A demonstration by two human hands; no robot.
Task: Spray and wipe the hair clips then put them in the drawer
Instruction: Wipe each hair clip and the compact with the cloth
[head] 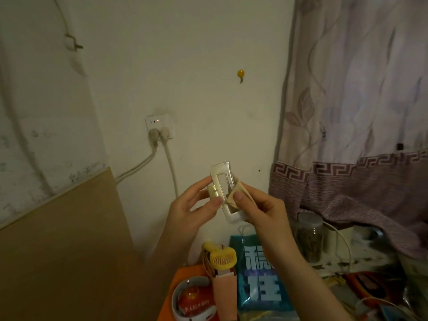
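The left hand (192,205) pinches the hinge side of a white rectangular hair clip (225,193) between thumb and curled fingers. The right hand (261,207) pinches a small beige cloth (235,193) against the clip's opposite long edge. The clip is held up in the air before the wall, above a yellow mini fan (222,258) and a teal bag (259,274).
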